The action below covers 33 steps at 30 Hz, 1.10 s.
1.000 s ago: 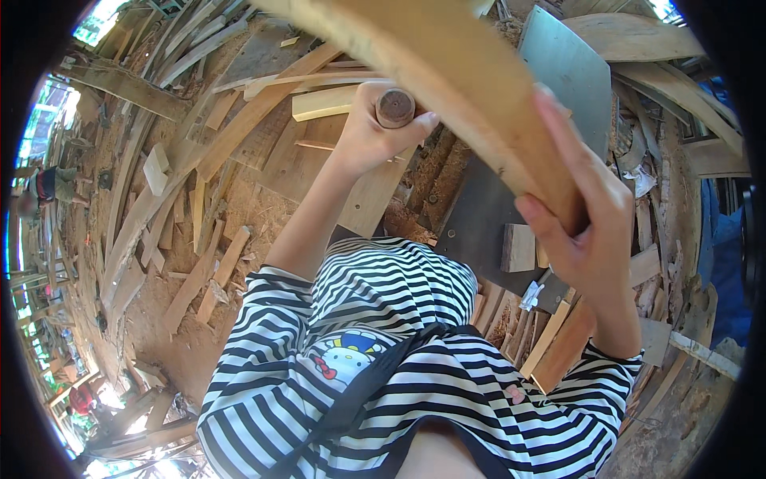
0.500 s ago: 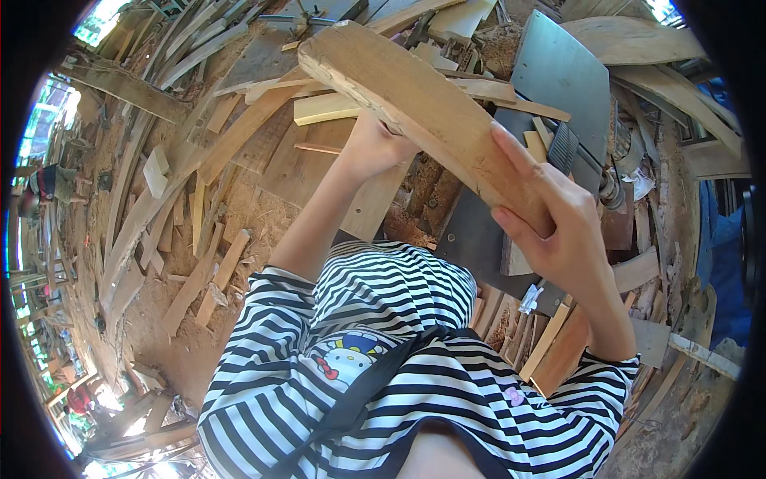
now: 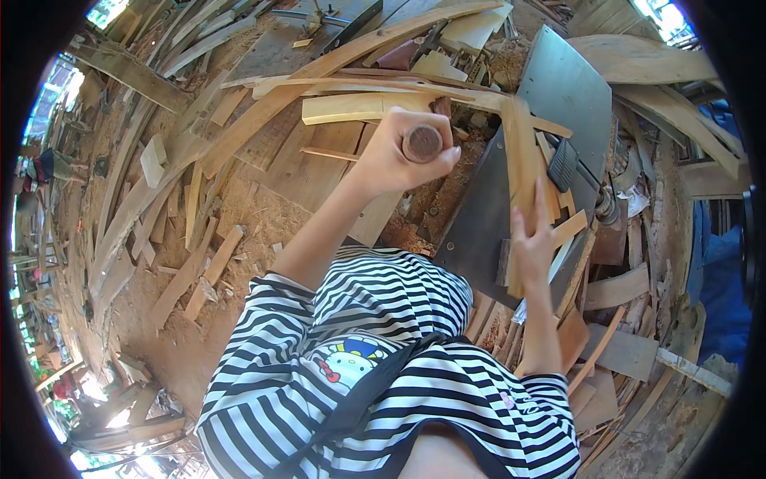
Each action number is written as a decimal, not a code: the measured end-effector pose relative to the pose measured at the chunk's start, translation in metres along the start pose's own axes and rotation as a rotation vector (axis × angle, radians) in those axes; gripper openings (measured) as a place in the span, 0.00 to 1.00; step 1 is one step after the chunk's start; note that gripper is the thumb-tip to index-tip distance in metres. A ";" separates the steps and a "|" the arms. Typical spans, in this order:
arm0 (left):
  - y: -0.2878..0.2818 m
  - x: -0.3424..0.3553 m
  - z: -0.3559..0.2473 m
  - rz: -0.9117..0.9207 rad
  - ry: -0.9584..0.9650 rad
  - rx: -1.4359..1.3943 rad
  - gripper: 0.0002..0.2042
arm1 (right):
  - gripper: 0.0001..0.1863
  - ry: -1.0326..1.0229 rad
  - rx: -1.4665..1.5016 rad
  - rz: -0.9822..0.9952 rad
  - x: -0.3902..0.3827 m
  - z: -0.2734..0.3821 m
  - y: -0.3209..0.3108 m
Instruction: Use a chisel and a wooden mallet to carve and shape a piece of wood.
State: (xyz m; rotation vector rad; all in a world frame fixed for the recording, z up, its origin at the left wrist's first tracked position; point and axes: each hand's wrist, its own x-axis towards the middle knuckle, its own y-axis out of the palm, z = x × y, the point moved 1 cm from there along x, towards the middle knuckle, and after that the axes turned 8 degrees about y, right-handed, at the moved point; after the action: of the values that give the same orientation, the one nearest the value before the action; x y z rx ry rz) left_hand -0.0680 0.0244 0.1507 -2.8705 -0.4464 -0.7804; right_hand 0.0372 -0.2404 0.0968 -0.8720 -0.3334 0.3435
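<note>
My left hand [image 3: 403, 152] is closed round a thick dark wooden rod [image 3: 422, 144], whose round end faces me. What lies at its other end is mostly hidden below the fist. My right hand [image 3: 533, 243] grips the side of a light brown wooden board [image 3: 520, 152], its fingers stretched along the edge. The board stands on its narrow side over a dark metal machine table [image 3: 471, 231], and its far end is smeared by motion.
A grey-green metal plate [image 3: 565, 96] rises at the right, with a black ridged part [image 3: 563, 165] beside it. Long curved planks [image 3: 351, 52] and a pale wood block [image 3: 341, 109] lie beyond my left hand. Offcuts [image 3: 214, 271] and sawdust cover the ground at left.
The board has swung from slanting across both hands to pointing away from me at right, lower over the table. My left hand has parted from it and now shows the rod.
</note>
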 end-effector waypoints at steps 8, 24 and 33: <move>-0.012 -0.008 0.002 -0.038 -0.041 -0.036 0.11 | 0.36 0.383 -0.371 0.108 -0.029 -0.044 0.044; -0.015 -0.014 0.000 -0.032 0.092 -0.048 0.09 | 0.19 -0.415 -0.229 0.358 0.088 0.067 0.109; -0.017 -0.013 -0.002 -0.018 0.098 -0.096 0.10 | 0.22 -0.957 -0.464 0.424 0.159 0.144 0.209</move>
State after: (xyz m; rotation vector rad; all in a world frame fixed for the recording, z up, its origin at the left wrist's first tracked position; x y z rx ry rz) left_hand -0.0853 0.0363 0.1464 -2.9025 -0.4345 -0.9660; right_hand 0.0859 0.0497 0.0414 -1.1921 -1.1510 1.1138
